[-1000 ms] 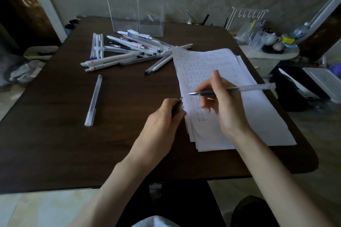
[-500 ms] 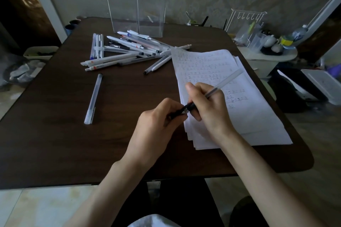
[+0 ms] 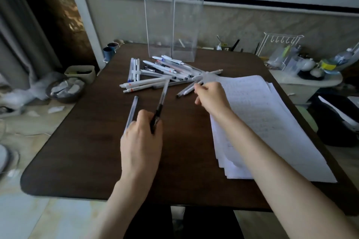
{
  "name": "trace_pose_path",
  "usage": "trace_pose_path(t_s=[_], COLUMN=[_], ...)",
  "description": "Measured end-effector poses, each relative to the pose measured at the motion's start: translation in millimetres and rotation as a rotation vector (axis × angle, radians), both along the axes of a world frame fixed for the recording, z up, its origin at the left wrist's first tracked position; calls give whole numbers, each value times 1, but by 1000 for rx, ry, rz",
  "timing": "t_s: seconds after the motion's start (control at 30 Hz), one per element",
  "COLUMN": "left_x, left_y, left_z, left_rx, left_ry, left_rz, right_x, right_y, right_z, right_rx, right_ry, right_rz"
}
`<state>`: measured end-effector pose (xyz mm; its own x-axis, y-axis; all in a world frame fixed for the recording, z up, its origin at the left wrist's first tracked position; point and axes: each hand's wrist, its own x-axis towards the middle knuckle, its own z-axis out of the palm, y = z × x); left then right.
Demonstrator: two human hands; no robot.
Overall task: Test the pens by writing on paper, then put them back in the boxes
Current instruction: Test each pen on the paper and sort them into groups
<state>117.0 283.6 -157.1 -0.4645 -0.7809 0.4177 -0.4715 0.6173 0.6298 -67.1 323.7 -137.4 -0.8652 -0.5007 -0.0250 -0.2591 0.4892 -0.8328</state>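
The left hand (image 3: 141, 142) was closed around the dark grip end of a clear pen (image 3: 162, 95). It held that pen off the table (image 3: 77, 151), with the barrel pointing up and away from the knuckles towards the pile of pens (image 3: 155, 75) ahead.

Just beside the left hand, on its outer side, a single pale pen (image 3: 133, 109) lay flat on the table, its near end hidden behind the knuckles.

The right hand (image 3: 211, 97) was stretched further forward than the left. Its fingers were bent, and the fingertips met the near ends of two white pens (image 3: 187, 90) at the pile's edge. Whether it had pinched one of them could not be told.

Under the right forearm and out to its far side lay a stack of paper (image 3: 272, 122) covered in faint handwriting.

Beyond both hands and past the pile, a clear box (image 3: 158, 25) and a second clear box (image 3: 187, 29) stood upright and touching at the back edge of the table. A few small things lay in the bottom of each, too dim to make out.
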Motion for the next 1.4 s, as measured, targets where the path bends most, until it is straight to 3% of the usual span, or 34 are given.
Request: trace_pose_path(t_s=[0.17, 0.23, 0.3, 0.47, 0.53, 0.7, 0.8, 1.0, 1.1, 1.2, 1.4], left_x=[10, 10, 8, 8, 10, -5, -31, -77, -84, -84, -71], left_y=[-8, -9, -11, -10, -11, -4, 12, 33, 34, 35, 25], left_z=[-19, -22, -24, -25, -24, -7, 7, 4, 0, -5, -16], left_rx=[-198, -210, -213, -181, -164, -105, -41, -68, -152, -153, -146], left_ry=[-344, -364, -350, -326, -283, -137, -158, -128, -152, -304, -496], left_rz=[107, 138, 150, 124, 91, -268, -475, -644, -703, -750, -765], right_x=[-33, -30, -27, -13, -6, 6, 8, 7, 3, 3, -8], right_y=[-44, -52, -57, -45, -22, 56, 91, 114, 115, 116, 126], right_z=[-8, -7, -4, 11, 18, 29, 25, 12, 7, 9, 9], right_rx=[344, 420, 413, 43, 14, -157, -169, -267, -676, -1026, -1217], right_ry=[183, 244, 159, -574, -681, -580, -462, -217, -321, -436, -557], right_rz=[-82, -74, -80, -48, 66, 211, 224, 123, 140, 181, 127])
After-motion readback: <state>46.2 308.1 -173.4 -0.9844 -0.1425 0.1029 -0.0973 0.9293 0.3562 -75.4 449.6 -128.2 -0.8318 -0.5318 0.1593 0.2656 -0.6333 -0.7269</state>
